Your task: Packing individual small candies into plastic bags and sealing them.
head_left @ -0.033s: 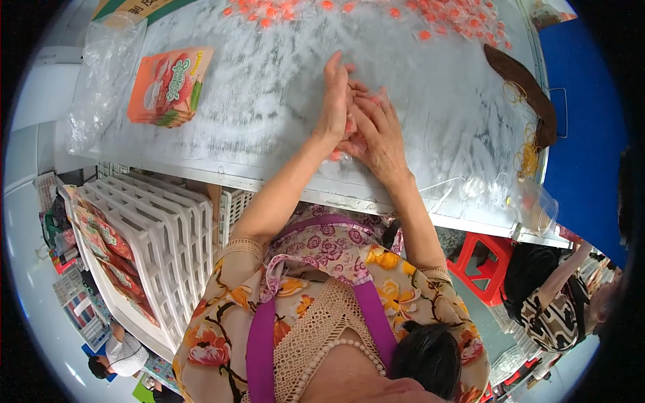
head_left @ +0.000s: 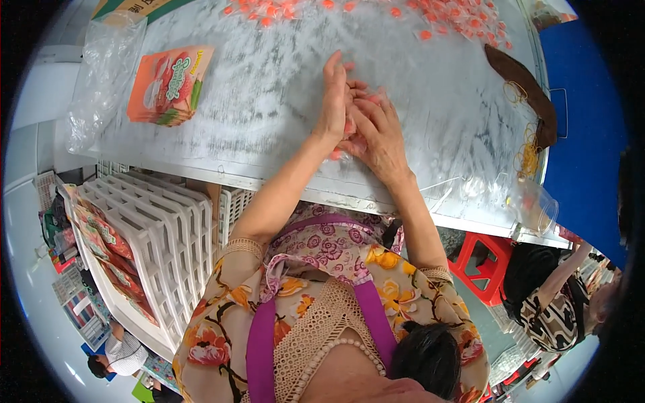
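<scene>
1. I can see printing on the front of the orange-red pouches [head_left: 161, 84], stacked on the table [head_left: 255, 121] at left, with light lettering and fruit pictures; dark characters mark the green-and-brown carton [head_left: 138, 10] behind them.
2. The red candies [head_left: 349, 125], in clear wrappers, sit between and beneath the 2 hands, near the table's front edge. Fingers cover much of them, so I cannot tell their long axis.
3. I have the left hand [head_left: 334, 104] about half open, on edge, its index finger pointing away from the body and its palm turned toward the right hand [head_left: 378, 134].
4. The right hand is back-up, fingers partly bent over the candies and meeting the left. From here I cannot tell how firmly either grips.
5. More candies [head_left: 463, 17] lie loose along the table's far side.
</scene>
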